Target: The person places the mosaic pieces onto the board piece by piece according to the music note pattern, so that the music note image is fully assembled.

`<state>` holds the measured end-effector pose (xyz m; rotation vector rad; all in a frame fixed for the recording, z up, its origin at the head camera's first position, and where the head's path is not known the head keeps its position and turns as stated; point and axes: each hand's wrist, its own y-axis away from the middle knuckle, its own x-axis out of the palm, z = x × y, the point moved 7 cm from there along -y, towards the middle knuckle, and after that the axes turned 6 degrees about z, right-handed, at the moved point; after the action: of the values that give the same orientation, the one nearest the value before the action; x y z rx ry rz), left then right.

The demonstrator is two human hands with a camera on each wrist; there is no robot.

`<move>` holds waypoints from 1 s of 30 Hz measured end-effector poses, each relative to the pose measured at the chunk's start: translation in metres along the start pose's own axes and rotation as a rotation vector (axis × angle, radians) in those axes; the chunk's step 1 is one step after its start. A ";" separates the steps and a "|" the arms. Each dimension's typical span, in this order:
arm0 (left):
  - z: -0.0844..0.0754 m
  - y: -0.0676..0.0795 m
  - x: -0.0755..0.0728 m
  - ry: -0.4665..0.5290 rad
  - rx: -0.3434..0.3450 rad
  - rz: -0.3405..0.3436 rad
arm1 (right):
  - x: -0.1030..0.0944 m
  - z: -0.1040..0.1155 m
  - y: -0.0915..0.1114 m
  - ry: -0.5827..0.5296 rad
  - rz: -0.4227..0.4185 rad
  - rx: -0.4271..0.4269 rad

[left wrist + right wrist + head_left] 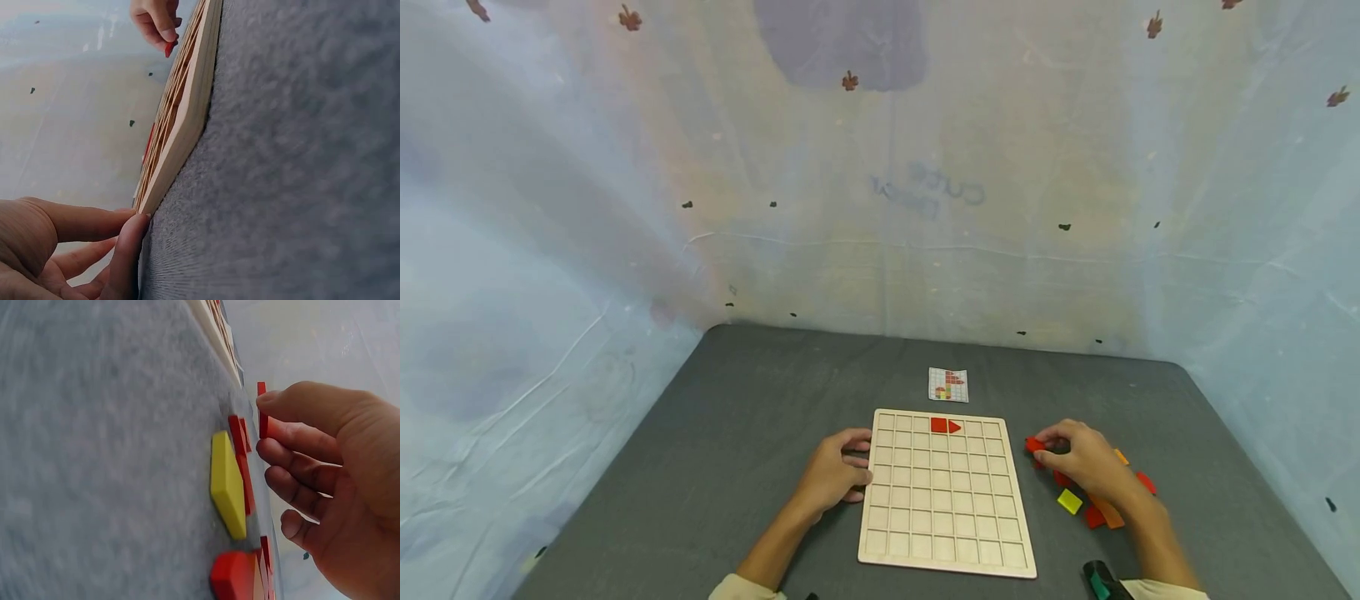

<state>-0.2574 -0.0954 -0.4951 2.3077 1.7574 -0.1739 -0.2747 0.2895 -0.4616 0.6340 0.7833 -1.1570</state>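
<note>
A light wooden grid board (pixel 946 500) lies flat on the dark table. Two red pieces, a square (pixel 938 425) and a triangle (pixel 954 427), sit side by side in its top row. My left hand (pixel 837 471) is at the board's left edge; in the left wrist view its thumb and a finger pinch the rim. To the right of the board, my right hand (pixel 1078 457) pinches a thin red piece (pixel 262 411) between thumb and fingers, raised above the loose pieces.
Around and below the right hand lie a yellow piece (pixel 1070 501), an orange piece (pixel 1107 512) and several red pieces (pixel 1095 517). Behind the board is a small printed pattern card (pixel 948 385). A black and green object (pixel 1101 579) is at the right wrist. Pale sheeting (pixel 880 275) surrounds the table.
</note>
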 end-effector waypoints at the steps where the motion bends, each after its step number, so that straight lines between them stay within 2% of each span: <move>1: -0.001 -0.001 0.000 -0.006 0.001 -0.001 | 0.001 0.002 0.000 -0.003 0.004 -0.007; 9: -0.006 -0.008 0.000 -0.062 0.018 -0.029 | 0.009 0.015 -0.007 -0.009 0.003 -0.042; 15: -0.006 -0.013 0.000 -0.068 0.017 -0.034 | 0.014 0.026 -0.013 -0.042 0.015 -0.050; 25: -0.004 -0.013 0.000 -0.062 0.008 -0.026 | 0.026 0.051 -0.029 0.009 0.033 -0.107; 30: -0.005 -0.012 0.000 -0.064 0.007 -0.018 | 0.033 0.063 -0.037 -0.018 0.051 -0.137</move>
<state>-0.2694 -0.0908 -0.4918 2.2662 1.7493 -0.2542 -0.2900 0.2114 -0.4532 0.5262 0.8187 -1.0520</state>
